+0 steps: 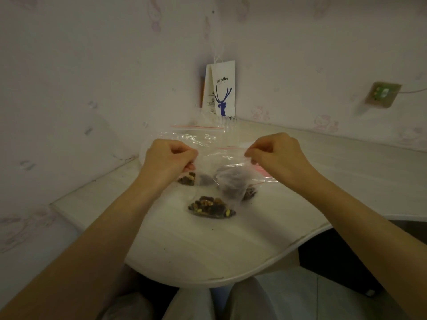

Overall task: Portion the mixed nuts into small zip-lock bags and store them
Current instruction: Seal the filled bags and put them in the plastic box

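Held bag: a small clear plastic zip-lock bag (228, 179) hangs between both hands, just above the table, with a dark clump of nuts sagging in its lower part.
Left hand: the left hand (169, 158) has its fingers curled, pinching the bag's upper left edge.
Right hand: the right hand (277, 153) has its fingers curled, pinching the bag's upper right edge.
Loose nuts: a brown and yellow heap of mixed nuts (211, 207) lies on the pale white rounded table (208, 250), below the held bag; smaller dark heaps lie just beside it on either side.
Spare bags: more clear zip-lock bags with red seal lines (196, 135) lie flat behind the hands.
Background: a white paper coffee bag printed with a blue deer (223, 88) stands in the wall corner.
Likely handling: the film looks thin, limp and slippery; the load seems light but would shift and swing.
Best hold: probably the stiffer seal strip at the top, pinched at both ends, keeping the mouth upward so nothing spills.
Seal: whether the mouth is closed cannot be told.
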